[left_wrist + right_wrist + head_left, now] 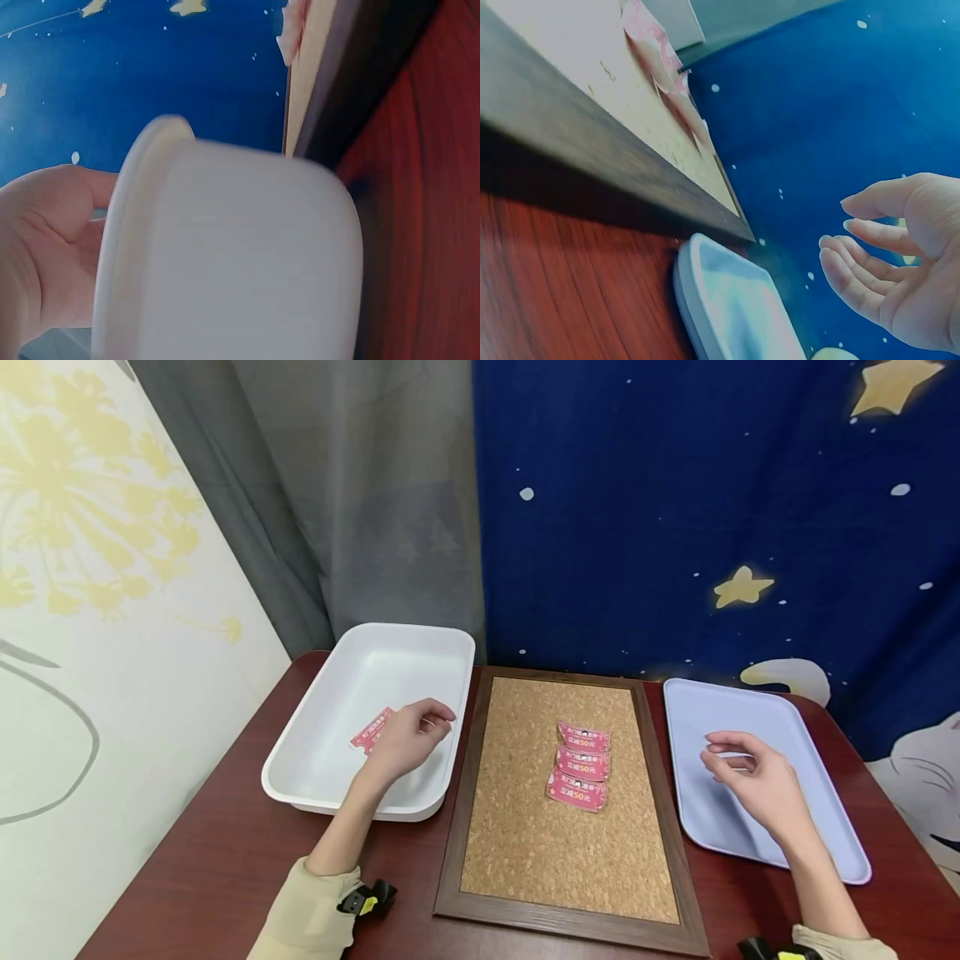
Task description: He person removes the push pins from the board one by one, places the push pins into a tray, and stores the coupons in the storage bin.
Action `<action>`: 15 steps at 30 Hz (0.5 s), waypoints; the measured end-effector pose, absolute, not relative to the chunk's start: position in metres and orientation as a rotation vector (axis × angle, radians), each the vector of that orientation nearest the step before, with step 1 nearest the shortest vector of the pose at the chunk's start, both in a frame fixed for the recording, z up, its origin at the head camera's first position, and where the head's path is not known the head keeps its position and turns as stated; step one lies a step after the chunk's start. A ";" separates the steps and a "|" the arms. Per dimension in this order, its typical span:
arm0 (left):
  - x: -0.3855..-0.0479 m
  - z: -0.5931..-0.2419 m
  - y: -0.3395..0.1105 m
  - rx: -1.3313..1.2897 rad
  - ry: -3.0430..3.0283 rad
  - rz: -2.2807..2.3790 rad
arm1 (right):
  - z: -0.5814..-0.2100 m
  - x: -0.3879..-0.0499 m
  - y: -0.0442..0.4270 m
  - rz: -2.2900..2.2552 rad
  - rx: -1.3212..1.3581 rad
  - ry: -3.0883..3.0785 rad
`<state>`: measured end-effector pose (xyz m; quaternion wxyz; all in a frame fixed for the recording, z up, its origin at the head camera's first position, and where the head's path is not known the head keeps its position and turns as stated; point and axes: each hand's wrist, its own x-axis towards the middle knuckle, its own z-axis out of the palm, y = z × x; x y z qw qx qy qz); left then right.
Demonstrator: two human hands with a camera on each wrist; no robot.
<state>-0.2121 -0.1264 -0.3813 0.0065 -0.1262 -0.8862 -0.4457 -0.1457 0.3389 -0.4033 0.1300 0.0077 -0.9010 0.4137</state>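
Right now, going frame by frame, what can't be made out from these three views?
Head view: the right part of the coupon in the white tray, hidden by the left hand.
Head view: the finest print on the three coupons, too small.
Head view: the right sleeve, cut off by the bottom edge.
Left wrist view: the tray's inside, hidden by its outer wall.

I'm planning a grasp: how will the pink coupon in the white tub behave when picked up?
The coupon is probably light and floppy, as the three similar ones on the corkboard bow like paper in the right wrist view. It may slide before lifting, since the tub looks smooth inside.
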 end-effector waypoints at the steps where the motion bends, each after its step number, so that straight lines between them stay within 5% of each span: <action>1: -0.212 -0.380 -0.124 -0.402 -2.773 -1.399 | -0.403 -0.146 0.336 1.203 0.030 -2.623; 15: -0.213 -0.375 -0.082 -0.528 -2.795 -1.481 | -0.401 -0.157 0.304 1.280 0.127 -2.626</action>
